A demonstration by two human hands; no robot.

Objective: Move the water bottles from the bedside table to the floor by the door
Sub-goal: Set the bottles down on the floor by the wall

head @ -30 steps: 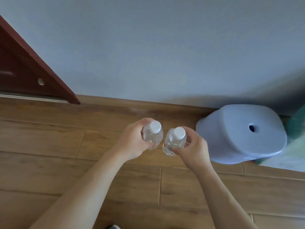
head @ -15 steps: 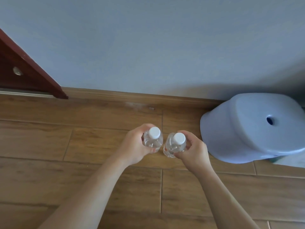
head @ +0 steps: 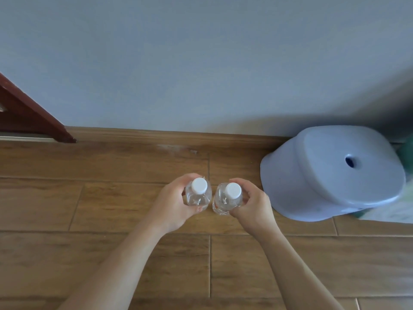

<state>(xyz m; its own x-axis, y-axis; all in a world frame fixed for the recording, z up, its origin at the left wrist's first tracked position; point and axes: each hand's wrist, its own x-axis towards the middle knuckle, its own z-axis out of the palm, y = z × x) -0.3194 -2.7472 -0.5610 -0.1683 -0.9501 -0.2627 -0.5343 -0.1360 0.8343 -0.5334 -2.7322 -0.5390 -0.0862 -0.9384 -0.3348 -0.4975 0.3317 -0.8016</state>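
Two clear plastic water bottles with white screw caps stand upright side by side, almost touching, over the wood-look plank floor point(head: 111, 209). The left hand point(head: 172, 204) is wrapped around the left bottle point(head: 198, 194), and the right hand point(head: 252, 206) grips the right bottle point(head: 228, 199); whether their bases touch the floor cannot be told. Open floor stretches left toward the dark red-brown wooden door point(head: 24, 117) and back to the wooden skirting board point(head: 156, 136) under the pale grey wall point(head: 201, 63). An upturned pale blue plastic stool point(head: 330, 173) sits just right of the right hand, narrowing that side. Compared with half a second ago, the hands and bottles sit slightly lower in view, and the grip is unchanged.
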